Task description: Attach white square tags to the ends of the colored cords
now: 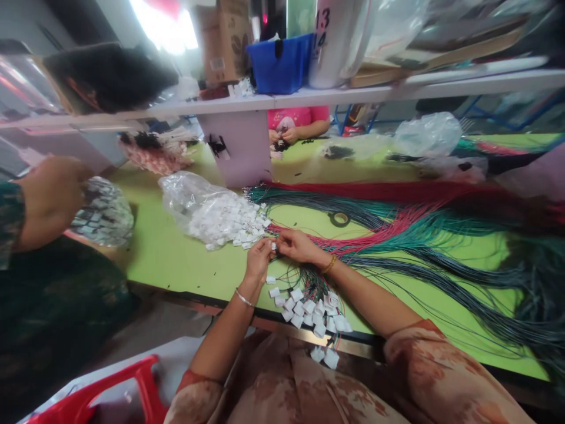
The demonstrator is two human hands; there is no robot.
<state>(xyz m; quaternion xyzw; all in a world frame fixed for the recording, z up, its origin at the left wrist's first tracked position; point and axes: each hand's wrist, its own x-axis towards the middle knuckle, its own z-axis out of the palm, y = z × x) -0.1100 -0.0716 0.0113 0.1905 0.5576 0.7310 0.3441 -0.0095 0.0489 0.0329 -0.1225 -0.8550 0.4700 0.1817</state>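
Note:
My left hand [259, 258] pinches a small white plug connector [274, 246] between thumb and fingertips. Right beside it, my right hand [296, 245] has its fingers pressed together at the connector; what they grip is hidden. Behind both hands, loose white connectors [220, 222] spill from a clear plastic bag [183, 191]. Red wires [366, 238] run from near my right hand toward the right, with green wires [435, 229] and black wires [459, 282] alongside. Below my hands, a cluster of wires ending in white connectors [309, 309] lies at the table edge, a couple hanging over it.
A roll of black tape [339, 219] lies among the wires on the green table [163, 259]. At left, a co-worker's blurred arm [53, 194] is by a bag of parts [106, 212]. Another person's hands [285, 135] work across the table. A shelf [220, 106] holds a blue bin [280, 65].

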